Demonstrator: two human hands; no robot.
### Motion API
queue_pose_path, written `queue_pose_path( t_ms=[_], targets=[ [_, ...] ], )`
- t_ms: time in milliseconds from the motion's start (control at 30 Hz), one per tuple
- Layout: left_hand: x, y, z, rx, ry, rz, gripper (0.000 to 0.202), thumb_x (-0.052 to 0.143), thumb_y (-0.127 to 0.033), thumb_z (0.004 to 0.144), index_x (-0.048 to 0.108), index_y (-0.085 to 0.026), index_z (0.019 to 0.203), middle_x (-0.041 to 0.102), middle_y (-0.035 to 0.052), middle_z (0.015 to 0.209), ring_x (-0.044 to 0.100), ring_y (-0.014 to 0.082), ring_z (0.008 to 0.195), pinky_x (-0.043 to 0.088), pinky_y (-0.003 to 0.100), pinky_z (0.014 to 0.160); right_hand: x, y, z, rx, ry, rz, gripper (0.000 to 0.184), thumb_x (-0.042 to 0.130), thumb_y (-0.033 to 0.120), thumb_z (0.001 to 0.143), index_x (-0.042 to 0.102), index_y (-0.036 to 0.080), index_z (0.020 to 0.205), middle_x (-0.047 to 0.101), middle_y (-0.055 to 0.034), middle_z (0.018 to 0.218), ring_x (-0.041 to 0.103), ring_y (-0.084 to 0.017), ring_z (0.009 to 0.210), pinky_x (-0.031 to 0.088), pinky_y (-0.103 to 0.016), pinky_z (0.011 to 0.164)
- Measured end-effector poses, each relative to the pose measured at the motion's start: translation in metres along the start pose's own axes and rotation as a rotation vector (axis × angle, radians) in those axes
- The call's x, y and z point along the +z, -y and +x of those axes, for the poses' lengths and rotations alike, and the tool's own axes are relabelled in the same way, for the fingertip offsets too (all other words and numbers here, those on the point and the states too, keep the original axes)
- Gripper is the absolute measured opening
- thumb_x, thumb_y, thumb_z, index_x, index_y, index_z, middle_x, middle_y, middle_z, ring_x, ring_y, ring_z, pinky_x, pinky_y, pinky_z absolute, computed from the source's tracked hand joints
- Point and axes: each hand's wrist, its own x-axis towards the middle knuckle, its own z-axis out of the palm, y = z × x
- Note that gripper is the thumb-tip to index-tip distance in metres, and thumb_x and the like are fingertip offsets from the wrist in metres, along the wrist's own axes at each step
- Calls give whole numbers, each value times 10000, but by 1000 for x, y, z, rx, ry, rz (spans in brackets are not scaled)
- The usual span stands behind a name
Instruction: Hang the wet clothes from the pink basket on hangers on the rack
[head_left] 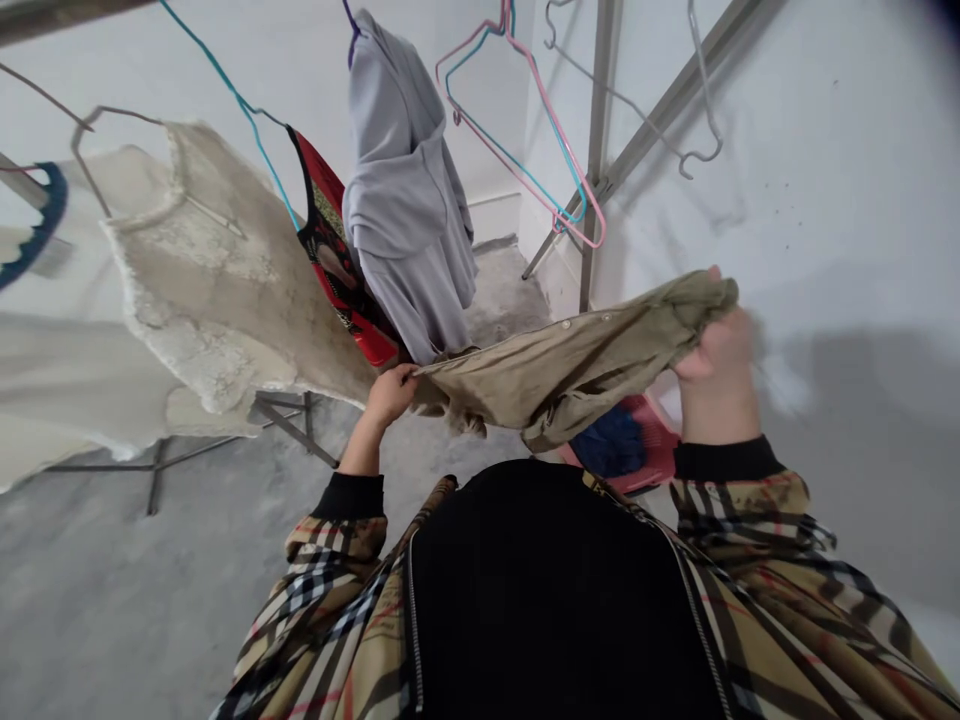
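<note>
An olive-khaki garment with small snap buttons, perhaps a shirt (555,370), is stretched sideways in front of my body. My left hand (390,395) pinches its left end, fingers closed on the edge. At the other end, my right hand (716,340) grips the bunched cloth, raised higher than the left; it is slightly blurred. Folds sag between the two hands, and the garment's full shape cannot be made out. Just beyond my left hand hang a red and black patterned garment (337,250) and a light grey hooded garment (405,180).
Cream lace clothing (217,270) hangs at the left. Pink and blue hangers (517,130) and a grey hanger (637,105) hang from above. Metal rack poles (598,120) stand by the right wall. A pink basket (660,445) with dark blue cloth sits on the floor below.
</note>
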Motion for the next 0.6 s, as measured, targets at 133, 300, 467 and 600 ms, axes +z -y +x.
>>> queue_pose_path(
  t_ms=[133,300,467,600],
  targets=[
    [14,-10,-7,51,-164,-324,293,501,-387,811,633,-202,996,639,29,808,587,175,742,454,274,704,2,-21,-40,42,157,-87,361,715,580,696,583,245,671,542,20,550,482,-136,492,409,-270,481],
    [16,-53,-25,153,-51,-1171,157,603,-355,761,529,-223,804,607,13,873,597,163,802,491,293,756,36,-81,-62,185,862,-833,303,673,405,754,607,178,563,529,23,517,473,-114,484,347,-243,507],
    [5,-86,-47,192,132,-1472,228,607,-362,766,443,-221,694,515,-2,746,589,189,787,507,362,770,49,-119,-52,107,668,-1124,172,668,240,705,602,200,550,635,-35,600,569,-162,589,400,-274,621],
    [-1,-100,-57,173,129,-1485,395,588,-410,798,322,-203,592,337,-28,572,443,139,570,475,327,652,54,-124,-41,62,392,-718,165,714,335,705,692,196,792,722,-100,861,644,-238,868,464,-311,785]
  ],
)
